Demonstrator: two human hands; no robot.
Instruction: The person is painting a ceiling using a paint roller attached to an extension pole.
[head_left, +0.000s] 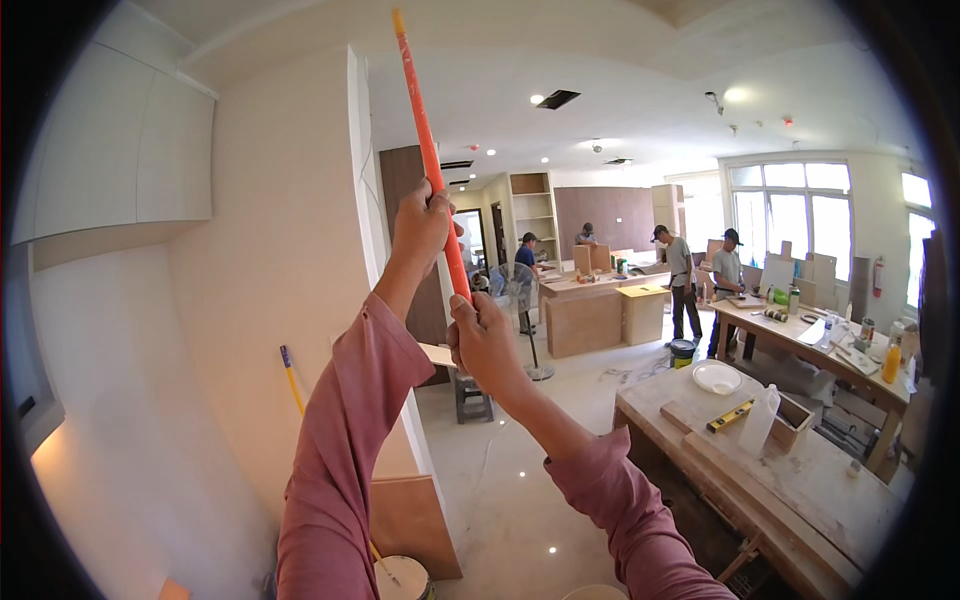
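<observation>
A long orange-red pole (421, 120) with a yellow tip slants up toward the ceiling, its upper end near the top edge of the view. My left hand (424, 228) is closed around its middle. Lower down, my right hand (484, 338) grips the pole close to its visible lower end. A pale flat strip (438, 355) shows beside the right hand; whether that hand touches it I cannot tell. Both arms are raised in pink sleeves. What the pole's tip touches, if anything, is not clear.
A wall (270, 250) and cabinets (125, 140) stand at left. A bucket (405, 580) and a leaning board (415, 525) are below. At right, a workbench (670, 400) holds a bowl, level and jug. Several people work farther back, near a standing fan (515, 290).
</observation>
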